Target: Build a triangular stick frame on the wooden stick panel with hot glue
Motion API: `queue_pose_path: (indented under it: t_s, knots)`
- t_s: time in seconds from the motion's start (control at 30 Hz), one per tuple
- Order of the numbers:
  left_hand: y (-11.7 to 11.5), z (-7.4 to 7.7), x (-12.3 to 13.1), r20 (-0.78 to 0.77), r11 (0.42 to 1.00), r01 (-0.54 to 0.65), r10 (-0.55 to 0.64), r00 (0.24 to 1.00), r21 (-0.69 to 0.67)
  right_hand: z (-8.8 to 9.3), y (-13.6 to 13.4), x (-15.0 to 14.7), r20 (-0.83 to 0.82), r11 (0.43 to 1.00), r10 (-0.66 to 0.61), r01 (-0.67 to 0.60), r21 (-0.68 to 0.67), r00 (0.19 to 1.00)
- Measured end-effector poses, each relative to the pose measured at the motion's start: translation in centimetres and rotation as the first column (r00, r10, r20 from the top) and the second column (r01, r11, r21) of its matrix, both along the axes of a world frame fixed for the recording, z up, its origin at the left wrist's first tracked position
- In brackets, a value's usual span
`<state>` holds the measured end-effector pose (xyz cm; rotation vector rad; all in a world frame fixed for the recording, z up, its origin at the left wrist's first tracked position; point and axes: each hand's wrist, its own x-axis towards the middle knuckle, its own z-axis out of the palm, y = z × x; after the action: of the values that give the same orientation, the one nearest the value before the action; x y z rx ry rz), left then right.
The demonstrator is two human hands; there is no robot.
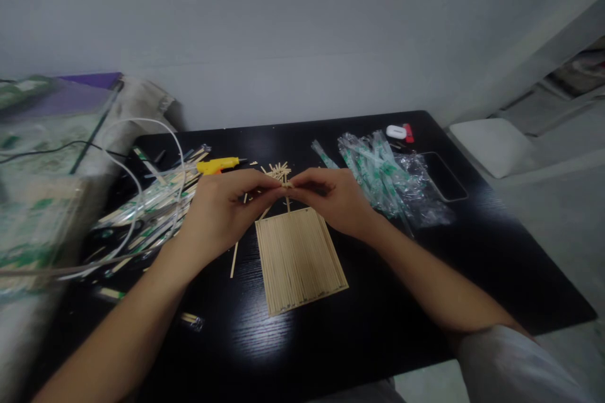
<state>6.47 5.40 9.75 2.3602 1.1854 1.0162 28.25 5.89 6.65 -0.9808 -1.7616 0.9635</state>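
My left hand (224, 204) and my right hand (333, 198) meet above the table's middle, thumbs and forefingers pinched on a small wooden piece (286, 185) between them. Its details are too small to tell. Just below the fingertips, a flat panel of thin wooden sticks (300, 258) lies side by side on the black table (378, 308). Behind the hands is a small heap of short stick pieces (278, 170). One loose stick (234, 260) rests left of the panel.
A yellow glue gun (220, 165) and many wrapped sticks (155, 201) lie at the left, with a white cable (182, 160) looping over them. Right are crumpled plastic wrappers (378, 170), a phone (444, 176) and a white case (396, 132). A stool (491, 141) stands beyond.
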Motion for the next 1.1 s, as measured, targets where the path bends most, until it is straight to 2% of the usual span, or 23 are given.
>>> queue_pose_path:
  t_s: [1.1]
  knots:
    - [-0.01,-0.11,0.0,0.007,1.0,-0.013,0.013,1.0,-0.016,-0.11,0.05,0.02,-0.017,1.0,0.022,-0.022,0.01,1.0]
